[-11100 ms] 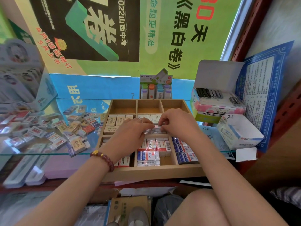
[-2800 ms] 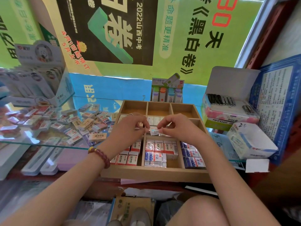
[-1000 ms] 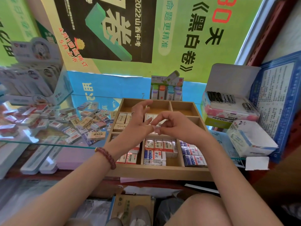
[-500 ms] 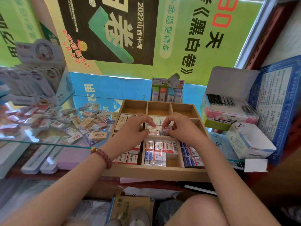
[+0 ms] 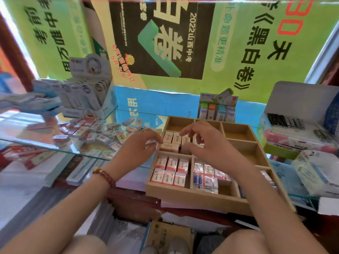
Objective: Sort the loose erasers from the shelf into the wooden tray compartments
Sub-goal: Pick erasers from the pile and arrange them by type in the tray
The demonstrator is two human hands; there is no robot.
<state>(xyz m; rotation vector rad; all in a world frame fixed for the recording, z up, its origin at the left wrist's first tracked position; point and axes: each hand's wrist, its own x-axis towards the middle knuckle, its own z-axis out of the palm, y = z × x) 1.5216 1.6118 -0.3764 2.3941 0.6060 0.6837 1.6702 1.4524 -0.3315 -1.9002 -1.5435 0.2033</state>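
Shop sorting job: a careless brush from the left hand (image 5: pixel 139 150) or right hand (image 5: pixel 209 145) could, I judge, knock the packed cream erasers (image 5: pixel 171 138) askew in the wooden tray (image 5: pixel 192 197). They sit just beneath the right hand's loosely curved, seemingly empty fingers (image 5: pixel 189 130). Blur hides whether the left fingertips pinch one. Loose erasers (image 5: pixel 95 132) lie heaped on the glass shelf (image 5: pixel 33 142)

The left hand (image 5: pixel 139 149) is no longer pressing into the middle compartment of the wooden tray (image 5: pixel 192 198); it now sits at the tray's left wall, fingers curled (blur hides whether they pinch anything). The right hand (image 5: pixel 211 145) is lifted clear of that compartment, hovering over the middle row with fingers loose and apart. The view swings left, taking in more of the glass shelf (image 5: pixel 22 132).
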